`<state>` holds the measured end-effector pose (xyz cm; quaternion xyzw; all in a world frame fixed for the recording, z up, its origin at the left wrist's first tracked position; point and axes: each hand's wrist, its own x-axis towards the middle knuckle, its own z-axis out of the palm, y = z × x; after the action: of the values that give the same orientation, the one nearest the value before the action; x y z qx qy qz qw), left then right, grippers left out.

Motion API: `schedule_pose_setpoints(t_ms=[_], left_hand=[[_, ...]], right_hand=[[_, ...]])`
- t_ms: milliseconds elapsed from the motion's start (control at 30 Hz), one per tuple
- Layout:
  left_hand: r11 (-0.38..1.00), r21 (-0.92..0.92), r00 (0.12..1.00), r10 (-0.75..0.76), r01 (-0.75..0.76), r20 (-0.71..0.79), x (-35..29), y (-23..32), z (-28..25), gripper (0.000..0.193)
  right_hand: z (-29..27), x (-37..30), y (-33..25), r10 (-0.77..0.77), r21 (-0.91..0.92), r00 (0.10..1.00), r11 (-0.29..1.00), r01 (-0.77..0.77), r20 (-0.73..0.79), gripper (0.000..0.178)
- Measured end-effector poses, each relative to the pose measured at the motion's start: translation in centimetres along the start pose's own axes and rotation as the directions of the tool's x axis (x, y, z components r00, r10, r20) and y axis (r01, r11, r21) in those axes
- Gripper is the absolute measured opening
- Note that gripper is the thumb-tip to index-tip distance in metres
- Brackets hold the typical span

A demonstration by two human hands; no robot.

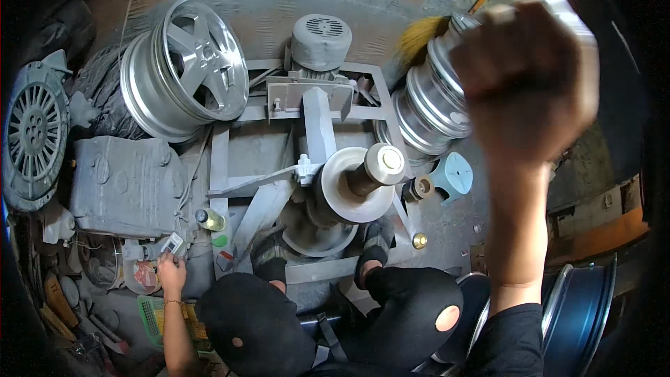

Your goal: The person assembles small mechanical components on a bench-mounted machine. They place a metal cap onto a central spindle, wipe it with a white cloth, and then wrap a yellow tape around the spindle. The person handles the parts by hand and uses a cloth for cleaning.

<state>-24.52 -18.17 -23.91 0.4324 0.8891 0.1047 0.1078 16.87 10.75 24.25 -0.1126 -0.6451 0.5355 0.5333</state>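
Note:
My left hand (171, 272) is low on the left, its fingers curled on the lower end of a small white box (173, 241) with a dark window, like a switch or control box. Raised close to the camera at upper right, my right hand (527, 77) is a closed fist, blurred by motion. A pale strip (558, 3) shows behind its knuckles; its kind cannot be made out. Between my knees and the motor stands a grey machine with a round disc (342, 192) and a capped spindle (385, 160).
A spoked alloy wheel (202, 63) leans at the back left; stacked wheels (429, 108) stand right of the frame. A motor (321, 42) sits behind. Left are a dusty grey box (125, 185), a small bottle (209, 220) and a green basket (150, 318). A pale blue stool (453, 174) stands right.

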Motion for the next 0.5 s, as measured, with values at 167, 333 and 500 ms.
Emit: schedule_pose_setpoints(t_ms=[167, 333, 500], left_hand=[[1.0, -0.01, 1.0, 0.003, -0.003, -0.01, -0.2, -0.8, 1.1, 0.02], [0.988, 0.142, 0.996, 0.062, -0.053, -0.059, -0.2, -0.2, 0.6, 0.032], [0.944, 0.328, 0.987, -0.092, 0.043, 0.134, 0.2, 3.8, -2.0, 0.057]], right_hand=[[-0.7, -2.5, 6.7, -0.221, -0.912, 0.959, 0.328, 0.247, 0.18, 0.023], [-4.6, -4.0, 7.0, 0.032, -0.455, 0.978, 0.882, -0.125, -0.206, 0.037], [-2.9, -3.0, -0.2, 0.149, 0.215, 0.986, 0.968, -0.131, -0.07, 0.038]])
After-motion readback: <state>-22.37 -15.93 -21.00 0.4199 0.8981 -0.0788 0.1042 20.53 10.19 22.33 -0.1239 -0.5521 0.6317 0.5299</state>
